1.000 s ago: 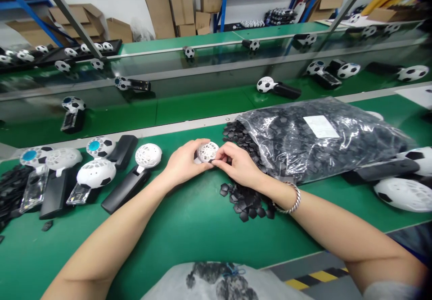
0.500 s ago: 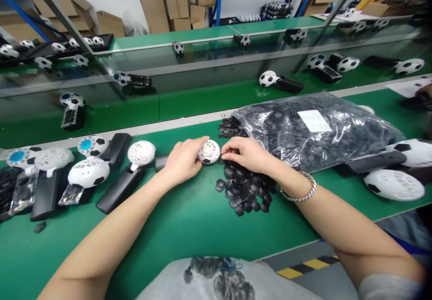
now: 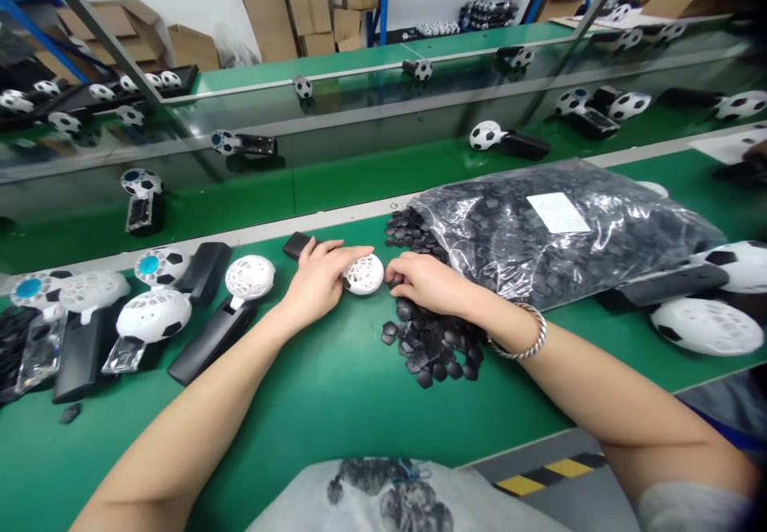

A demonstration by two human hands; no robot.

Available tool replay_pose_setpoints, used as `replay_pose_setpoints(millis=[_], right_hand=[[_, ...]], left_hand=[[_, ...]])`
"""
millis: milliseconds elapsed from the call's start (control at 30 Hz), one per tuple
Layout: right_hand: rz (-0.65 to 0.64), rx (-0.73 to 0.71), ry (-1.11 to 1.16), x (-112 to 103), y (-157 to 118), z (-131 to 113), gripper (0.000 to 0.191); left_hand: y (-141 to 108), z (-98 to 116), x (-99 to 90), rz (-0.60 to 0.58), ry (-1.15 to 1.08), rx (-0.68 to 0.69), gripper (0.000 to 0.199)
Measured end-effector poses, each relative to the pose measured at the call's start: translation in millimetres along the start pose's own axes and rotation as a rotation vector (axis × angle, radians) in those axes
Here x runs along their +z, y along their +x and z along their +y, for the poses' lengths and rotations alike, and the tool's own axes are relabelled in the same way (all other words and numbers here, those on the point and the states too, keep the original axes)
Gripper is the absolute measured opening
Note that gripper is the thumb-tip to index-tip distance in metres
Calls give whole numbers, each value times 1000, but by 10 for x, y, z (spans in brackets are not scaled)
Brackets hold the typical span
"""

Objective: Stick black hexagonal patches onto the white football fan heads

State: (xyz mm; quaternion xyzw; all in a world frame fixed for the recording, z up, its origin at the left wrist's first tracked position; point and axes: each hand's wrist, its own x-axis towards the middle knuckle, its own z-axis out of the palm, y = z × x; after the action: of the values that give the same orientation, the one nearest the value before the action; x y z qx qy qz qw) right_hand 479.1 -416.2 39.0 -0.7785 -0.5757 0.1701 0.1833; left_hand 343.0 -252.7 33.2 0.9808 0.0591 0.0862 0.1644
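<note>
My left hand [image 3: 317,276] grips a soccer-ball-patterned fan by its white slotted head [image 3: 364,274]; its black handle end [image 3: 297,245] shows behind my fingers. To the right of the fan head, my right hand [image 3: 419,280] is closed, thumb and fingertips pinched beside the loose black pentagon pieces [image 3: 435,344]. What lies between those fingertips is too small to tell. The pieces spread under and in front of my right hand, and more spill from the mouth of a clear plastic bag [image 3: 569,228] behind it.
Several ball-patterned fans, one of them here [image 3: 250,278], lie on the green table [image 3: 300,436] at left, and others [image 3: 707,326] at right. Beyond the table's pale edge, a green conveyor [image 3: 359,180] carries more fans. A person's hand [image 3: 756,152] shows at the far right.
The held fan has turned and shifted slightly left, bringing its black handle end into view behind my left hand. My right hand has moved slightly left. Fans on the near conveyor have moved right.
</note>
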Motion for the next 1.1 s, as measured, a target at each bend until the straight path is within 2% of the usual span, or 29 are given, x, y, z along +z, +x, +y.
replay_pose_setpoints(millis=[133,233,333,433,600,700,767,1000,1100], right_hand=[[56,-61,87,-63,-50,15,11],[123,-108,143,-111,-109,-20,4],[186,-161,153,-130,-147,-72,14],[249,-212,141,-112,-162,-117,12],[289,-211,244,-24,-158,-170,8],[315,-234,318,47,-122,-183,7],[323,-227,349,87,-89,-184,7],[391,-182,410,140,-22,-184,5],[379,-118,453,163,-3,-192,15]], left_hand=[[-22,-1,11,3,-6,14,67],[-30,15,8,-2,-12,20,66],[-30,36,0,-11,-12,6,65],[-32,57,-14,-18,-17,-10,66],[-50,80,-67,-74,-54,2,66],[-50,91,-87,-95,-99,3,73],[-41,103,-86,-81,-123,-21,75],[-5,140,-65,-33,-173,-82,61],[3,148,-62,-1,-204,-91,58]])
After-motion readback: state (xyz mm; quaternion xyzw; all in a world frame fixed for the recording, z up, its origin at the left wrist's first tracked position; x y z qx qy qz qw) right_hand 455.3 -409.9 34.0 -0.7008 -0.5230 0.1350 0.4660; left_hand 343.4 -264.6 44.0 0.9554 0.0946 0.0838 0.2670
